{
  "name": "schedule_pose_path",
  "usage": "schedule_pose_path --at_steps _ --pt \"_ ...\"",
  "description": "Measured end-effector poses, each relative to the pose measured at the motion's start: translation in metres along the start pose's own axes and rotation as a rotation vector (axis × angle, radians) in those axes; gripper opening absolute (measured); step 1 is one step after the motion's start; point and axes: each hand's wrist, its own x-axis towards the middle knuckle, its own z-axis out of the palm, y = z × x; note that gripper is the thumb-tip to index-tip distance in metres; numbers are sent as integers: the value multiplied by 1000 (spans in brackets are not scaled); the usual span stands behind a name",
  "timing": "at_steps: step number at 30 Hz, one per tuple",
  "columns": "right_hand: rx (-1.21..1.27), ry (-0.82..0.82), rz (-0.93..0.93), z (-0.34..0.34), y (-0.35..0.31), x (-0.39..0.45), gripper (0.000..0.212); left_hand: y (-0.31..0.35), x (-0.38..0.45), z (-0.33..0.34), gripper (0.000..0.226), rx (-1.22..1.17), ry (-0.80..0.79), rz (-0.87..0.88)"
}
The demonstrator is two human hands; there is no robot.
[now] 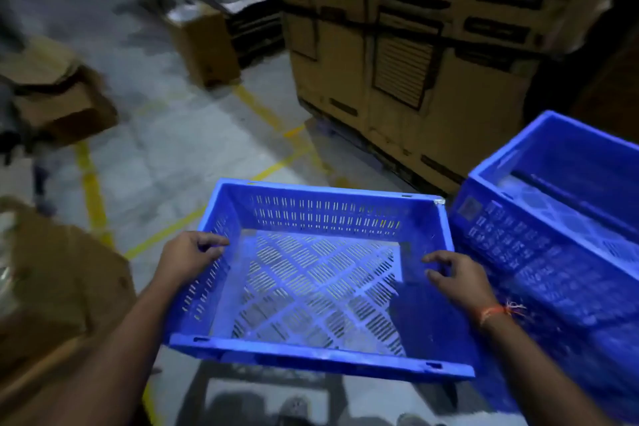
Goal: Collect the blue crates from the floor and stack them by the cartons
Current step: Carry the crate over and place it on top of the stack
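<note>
We grip the blue crate [321,273] with left hand [188,258] and right hand [456,278] curled over its side rims, another crate [560,218] and the cartons [415,45] just right.

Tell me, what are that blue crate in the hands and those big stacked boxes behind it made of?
The blue crate looks like moulded plastic: uniform colour, slotted walls and base, slight sheen. The stacked cartons look like matte brown cardboard with dark printing. The picture is blurred, so both are likely rather than certain.
</note>
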Motion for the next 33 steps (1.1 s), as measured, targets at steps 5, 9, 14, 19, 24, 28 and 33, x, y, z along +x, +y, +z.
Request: schedule_pose_path --at_steps 5,9,14,19,24,28,33 --pt "-24 128 171 4 -19 -67 22 27 53 -16 16 95 -126 228" --pt "-12 240 304 -1 -18 -121 23 62 65 -13 15 105 -208 378" --pt "-16 376 421 -11 -5 -190 22 98 50 12 13 84 -294 497" --pt "-45 446 510 -19 10 -258 22 131 13 34 12 120 -333 610" --pt "-39 500 573 -27 14 -319 19 146 -22 49 9 121 -381 644" --pt "-25 535 592 -40 15 -360 17 155 -40 50 12 46 -416 658" --pt "3 538 562 -82 3 -393 15 191 -79 17 12 21 -402 722"
